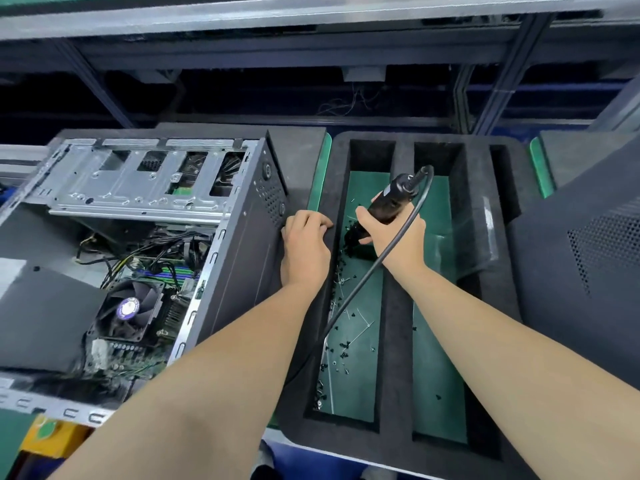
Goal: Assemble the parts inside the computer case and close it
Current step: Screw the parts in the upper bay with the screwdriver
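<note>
As its upper side is uncovered, the computer case (239, 258) is seen lying just left of the foam tray (398, 341). It has a black painted outer wall, a bare stamped sheet-metal drive cage (138, 181) with rectangular cut-outs, a bladed cooler fan (130, 308) and tangled wiring (156, 251). The tray is cut from coarse black foam with rounded corners and long rectangular slots; a green mat (440, 375) is exposed at the slot bottoms. Small dark screws (341, 353) are scattered in the tray's left slot. A dark perforated panel (588, 265) is seen right of the tray, cut off by the frame edge.

The case's side farthest from the tray is covered by a dark sheet (45, 306), so the board is only partly seen.

The right hand (391, 233) is wrapped tight round the black electric screwdriver (389, 200) over the tray's left slot, with the tool tilted nose down. The bit cannot be made out, as it is blurred and lost behind fingers and a dark clump of screws. The black cord (356, 289) is crossed over the wrist and trailed down along the slot. The left hand (304, 247) is laid palm-down on the tray's left rim with fingers loosely bent and nothing held. It is just beside the case wall; contact cannot be confirmed.
</note>
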Available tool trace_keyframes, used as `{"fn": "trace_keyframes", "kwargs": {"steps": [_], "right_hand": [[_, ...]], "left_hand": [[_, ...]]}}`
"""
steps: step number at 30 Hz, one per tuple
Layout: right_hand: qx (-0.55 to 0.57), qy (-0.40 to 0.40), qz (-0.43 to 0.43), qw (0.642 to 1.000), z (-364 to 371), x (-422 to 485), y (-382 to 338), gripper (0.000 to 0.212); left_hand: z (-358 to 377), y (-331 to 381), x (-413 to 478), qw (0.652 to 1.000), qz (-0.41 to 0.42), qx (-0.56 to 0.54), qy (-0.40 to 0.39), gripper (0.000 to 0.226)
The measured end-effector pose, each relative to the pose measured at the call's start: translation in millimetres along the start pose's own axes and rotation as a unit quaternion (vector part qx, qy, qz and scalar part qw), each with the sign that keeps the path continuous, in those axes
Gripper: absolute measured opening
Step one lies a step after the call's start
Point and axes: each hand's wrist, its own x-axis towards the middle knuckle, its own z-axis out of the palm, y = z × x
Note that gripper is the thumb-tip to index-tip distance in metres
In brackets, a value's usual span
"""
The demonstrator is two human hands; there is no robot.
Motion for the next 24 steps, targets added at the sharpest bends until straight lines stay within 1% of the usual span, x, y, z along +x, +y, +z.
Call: {"fn": "trace_keyframes", "kwargs": {"steps": [8, 12, 14, 18, 19, 22, 24], "right_hand": [[-0.041, -0.001, 0.007, 0.999, 4, 3, -1, 0.035], [0.016, 0.013, -0.003, 1.0, 1, -2, -5, 0.03], [0.023, 0.02, -0.005, 1.0, -4, -6, -9, 0.029], [0.038, 0.027, -0.033, 0.998, -23, -13, -30, 0.034], [0.045, 0.032, -0.042, 0.998, -30, -16, -39, 0.034], [0.073, 0.042, -0.06, 0.995, -51, -24, -69, 0.033], [0.085, 0.045, -0.075, 0.993, -62, -31, -88, 0.036]], "left_hand": [[0, 0, 0, 1.0, 0.011, 0.004, 0.005, 0.019], [-1, -1, 0, 1.0, 0.017, 0.012, 0.005, 0.018], [0, -2, 0, 1.0, 0.022, 0.016, 0.007, 0.017], [3, -5, 2, 0.999, 0.036, 0.021, -0.009, 0.008], [1, -6, 2, 0.999, 0.041, 0.015, -0.02, 0.009], [-4, -1, 2, 0.997, 0.051, -0.005, -0.058, 0.021], [-9, 11, 4, 0.997, 0.035, -0.016, -0.072, 0.025]]}}
